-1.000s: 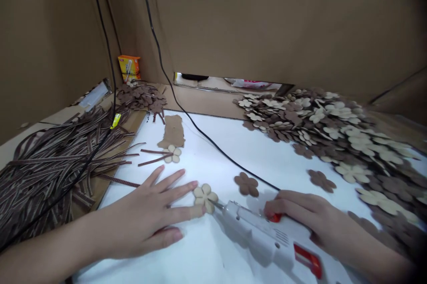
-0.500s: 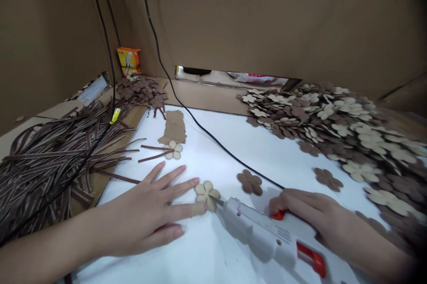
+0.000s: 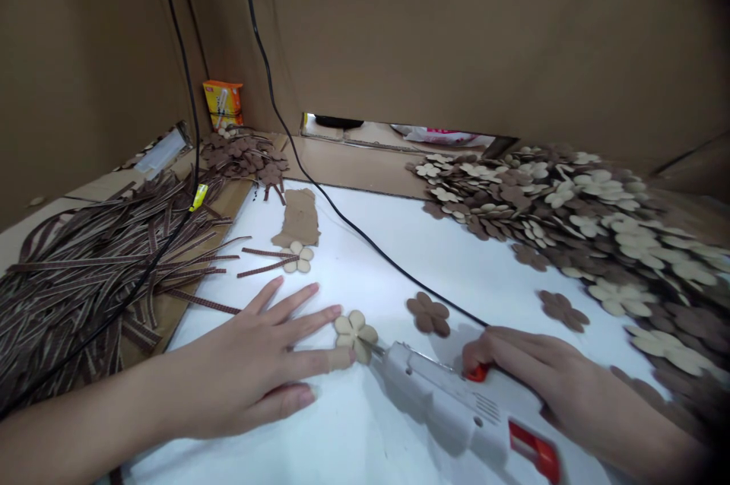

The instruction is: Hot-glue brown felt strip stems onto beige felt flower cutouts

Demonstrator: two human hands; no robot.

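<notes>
My left hand [image 3: 274, 363] lies palm down on the white board [image 3: 365, 264] with its fingers spread. Its index fingertip touches the lower edge of a beige flower shape [image 3: 356, 334]. My right hand [image 3: 547, 371] is wrapped round a grey glue gun [image 3: 450, 394] with red parts, a finger by its red trigger. The metal nozzle [image 3: 373, 347] points left and reaches the right side of the beige flower. A brown flower [image 3: 427, 314] lies flat just beyond the gun. Farther back, another beige flower [image 3: 297, 258] has two brown ribbon strips on it.
Brown and beige flowers [image 3: 604, 219] are heaped at the right. Striped ribbons [image 3: 125, 249] cover the left side. A black cable [image 3: 365, 234] crosses the board to the gun. Behind are a brown patch [image 3: 300, 217], an orange box [image 3: 223, 104] and a cardboard wall [image 3: 456, 29].
The glue gun and my right hand have shifted very slightly right and down, with the nozzle still at the beige flower. My left hand stays in place.
</notes>
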